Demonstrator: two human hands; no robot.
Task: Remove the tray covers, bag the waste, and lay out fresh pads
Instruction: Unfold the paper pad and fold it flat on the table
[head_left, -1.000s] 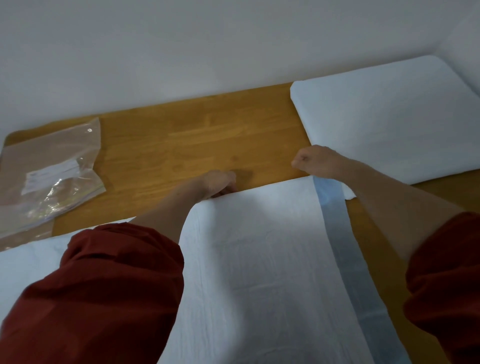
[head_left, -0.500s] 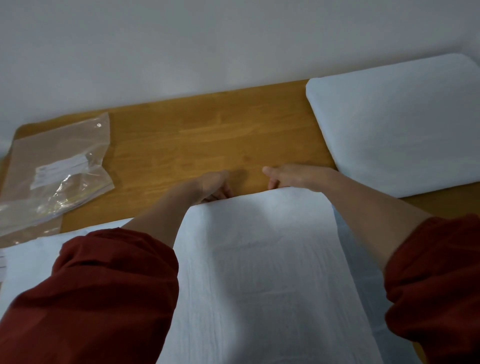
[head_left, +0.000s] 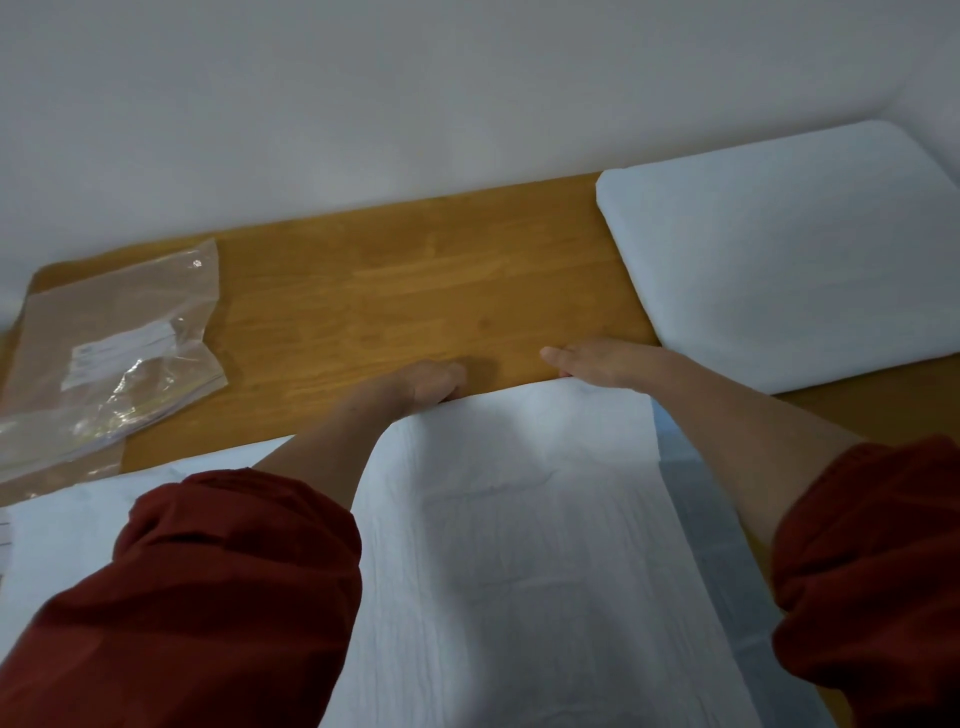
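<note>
1. Head view, and straight in. Wall (head_left: 363, 104): plain white, filling the whole top half.
2. Table (head_left: 415, 291): wooden, set right against that wall, carrying everything else.
3. Pad (head_left: 519, 545): white and crinkled, spread flat down the middle of the table, reaching from the bottom of the frame up to both hands.
4. Right pad (head_left: 779, 249): thick and smooth, lying flat at the far right, back edge at the wall, apart from the middle one.
5. Sleeves (head_left: 208, 597): dark red, pushed up both forearms, looming large in the foreground.
6. Bag (head_left: 114, 353): clear plastic, crumpled, lying at the far left with a white label showing through.
7. Left pad (head_left: 67, 530): just a white slice at the near left, beside the bag, partly hidden under a sleeve.
8. Strip (head_left: 717, 545): pale blue border running along the middle pad's right side.
9. Left hand (head_left: 431, 382): at the pad's far left corner, fingers curled down over the edge and gripping it, tips hidden.
10. Right hand (head_left: 597, 361): on the far edge toward the right corner, fingers straight and together, pointing left, pressed flat on the pad.
</note>
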